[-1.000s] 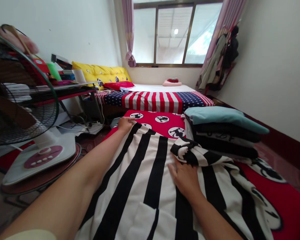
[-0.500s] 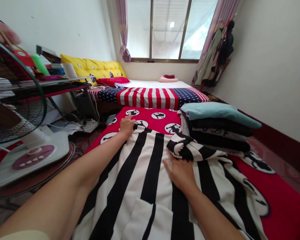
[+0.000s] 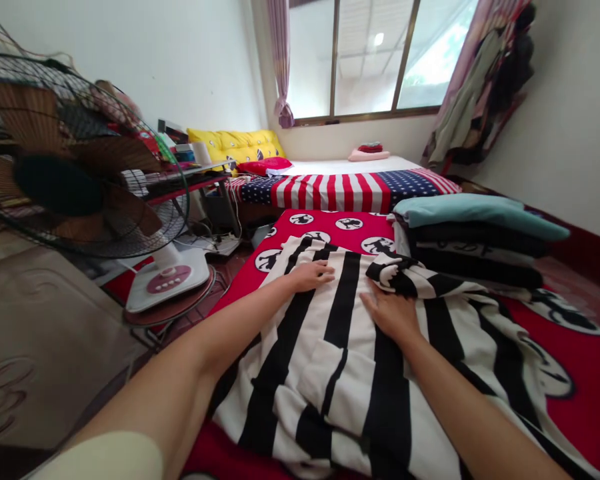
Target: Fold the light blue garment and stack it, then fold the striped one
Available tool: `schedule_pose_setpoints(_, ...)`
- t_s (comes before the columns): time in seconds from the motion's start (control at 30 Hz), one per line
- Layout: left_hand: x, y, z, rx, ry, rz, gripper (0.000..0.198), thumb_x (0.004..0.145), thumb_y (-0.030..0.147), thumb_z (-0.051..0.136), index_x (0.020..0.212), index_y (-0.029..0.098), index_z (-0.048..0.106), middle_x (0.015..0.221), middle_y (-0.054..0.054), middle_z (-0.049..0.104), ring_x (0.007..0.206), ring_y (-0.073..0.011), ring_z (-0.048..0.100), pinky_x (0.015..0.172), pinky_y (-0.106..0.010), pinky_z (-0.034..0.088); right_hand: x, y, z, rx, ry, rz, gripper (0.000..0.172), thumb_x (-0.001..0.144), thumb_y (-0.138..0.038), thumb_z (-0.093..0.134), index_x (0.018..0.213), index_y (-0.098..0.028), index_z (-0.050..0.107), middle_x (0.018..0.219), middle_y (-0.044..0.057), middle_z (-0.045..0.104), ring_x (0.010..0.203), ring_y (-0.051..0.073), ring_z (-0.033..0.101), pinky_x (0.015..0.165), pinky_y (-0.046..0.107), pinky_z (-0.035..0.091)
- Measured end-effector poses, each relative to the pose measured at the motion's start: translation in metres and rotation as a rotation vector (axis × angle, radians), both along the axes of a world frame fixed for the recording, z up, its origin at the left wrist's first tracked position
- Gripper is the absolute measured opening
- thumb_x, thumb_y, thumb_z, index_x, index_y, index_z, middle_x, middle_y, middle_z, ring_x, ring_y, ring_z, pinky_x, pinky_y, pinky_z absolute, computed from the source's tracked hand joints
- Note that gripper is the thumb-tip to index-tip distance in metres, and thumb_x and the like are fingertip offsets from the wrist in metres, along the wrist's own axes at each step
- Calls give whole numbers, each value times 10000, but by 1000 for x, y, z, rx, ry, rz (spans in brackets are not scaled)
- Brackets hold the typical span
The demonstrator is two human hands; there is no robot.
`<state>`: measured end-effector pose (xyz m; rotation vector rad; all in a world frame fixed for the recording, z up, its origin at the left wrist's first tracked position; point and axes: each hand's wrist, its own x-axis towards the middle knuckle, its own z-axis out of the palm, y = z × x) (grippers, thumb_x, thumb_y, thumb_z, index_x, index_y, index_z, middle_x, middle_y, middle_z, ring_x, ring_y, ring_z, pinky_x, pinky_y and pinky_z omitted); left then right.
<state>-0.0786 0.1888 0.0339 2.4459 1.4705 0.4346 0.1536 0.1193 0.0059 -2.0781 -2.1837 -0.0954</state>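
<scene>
Since the earlier frame, the left hand [image 3: 306, 275] has shifted away from the garment's far corner and inward over the cloth, closer to the right hand [image 3: 393, 313]. The view has also swung to the left, so more of the fan [image 3: 60, 183] shows, while the right hand has kept its place by the bunched striped part [image 3: 405, 279].

With the stack of folded clothes [image 3: 480, 240] as the landmark, the striped garment [image 3: 350, 313] lies to its left and toward the person, spread with some creases on a red printed cover [image 3: 325, 219]. The bunched part sits just beside the stack's near left side. Left of the stack, the left hand's fingers are loosely bent and a little apart, over the stripes. The right hand is nearer the stack, its thumb spread from the fingers; the fingertips go out of sight under the bunched part, so whether they grip cloth cannot be told. Beyond the stack is a bed [image 3: 330, 192] draped in stars and stripes.
</scene>
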Motion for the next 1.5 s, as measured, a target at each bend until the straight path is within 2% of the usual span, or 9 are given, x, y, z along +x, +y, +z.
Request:
schedule_pose_setpoints(0.13, -69, -47, 19, 101, -10, 312, 401, 890, 358, 483, 1224, 174, 608, 1287, -105, 593, 1170, -246, 556, 1012, -333, 392, 0, -1, 0, 37, 20, 11, 580, 945, -524, 262, 1456, -272, 366, 1340, 139, 556, 1199, 340, 511, 1011, 505, 276)
schedule_pose_setpoints(0.23, -118, -92, 22, 77, 28, 529, 494, 858, 471, 502, 1186, 115, 601, 1035, -147, 682, 945, -290, 646, 822, -368, 478, -1, 0, -1, 46, 34, -2, 583, 943, -520, 264, 1458, -266, 363, 1346, 145, 549, 1213, 342, 497, 1015, 507, 271)
schedule_pose_setpoints(0.4, -142, -151, 4, -42, 57, 536, 557, 743, 471, 651, 1198, 159, 572, 712, -14, 673, 694, -211, 653, 631, -267, 465, -2, 1, -1, 32, 58, -15, 584, 941, -520, 274, 1451, -254, 379, 1350, 142, 546, 1213, 332, 500, 1023, 496, 276)
schedule_pose_setpoints(0.7, -127, -177, 1, 162, 259, 524, 312, 780, 189, 508, 1041, 273, 658, 1073, -63, 644, 968, -260, 622, 768, -328, 473, -3, -5, 4, -18, 52, -11, 594, 952, -531, 239, 1474, -261, 324, 1414, 133, 485, 1279, 316, 445, 1059, 517, 239)
schedule_pose_setpoints(0.9, -63, -193, 12, 44, -155, 97, 299, 794, 279, 542, 1068, 280, 661, 1145, -41, 634, 1082, -227, 588, 986, -340, 444, -4, -30, 28, -212, 84, 147, 654, 896, -490, 450, 1464, -181, 351, 1511, 147, 339, 1364, 309, 341, 1093, 449, 263)
schedule_pose_setpoints(1.03, -26, -208, 12, -56, -293, -27, 337, 810, 396, 574, 1120, 296, 659, 1189, -41, 635, 1121, -245, 577, 1022, -361, 428, 15, -72, 52, -330, 399, 425, 441, 820, -436, 592, 1181, -192, 659, 1231, 86, 642, 1112, 243, 598, 930, 299, 449)
schedule_pose_setpoints(1.17, -8, -210, 6, -97, -373, -30, 451, 785, 443, 597, 1214, 304, 612, 1223, -40, 631, 1138, -263, 573, 1027, -376, 428, 42, -109, 64, -321, 732, 373, 371, 838, -413, 562, 1054, -147, 702, 964, 73, 729, 875, 202, 669, 777, 285, 500)
schedule_pose_setpoints(1.37, 9, -210, -3, -187, -469, -76, 444, 809, 466, 582, 1223, 308, 595, 1259, -33, 610, 1112, -237, 597, 930, -334, 508, 47, -148, 58, -344, 526, 305, 719, 664, -471, 744, 1292, -169, 564, 1073, 96, 693, 937, 233, 640, 792, 300, 477)
schedule_pose_setpoints(1.5, 9, -218, -4, -193, -491, -74, 540, 774, 459, 630, 1289, 321, 544, 1299, -43, 587, 1136, -235, 588, 904, -335, 531, 33, -163, 70, -355, 566, 322, 405, 672, -455, 730, 937, -148, 718, 852, 61, 708, 797, 226, 637, 692, 286, 471)
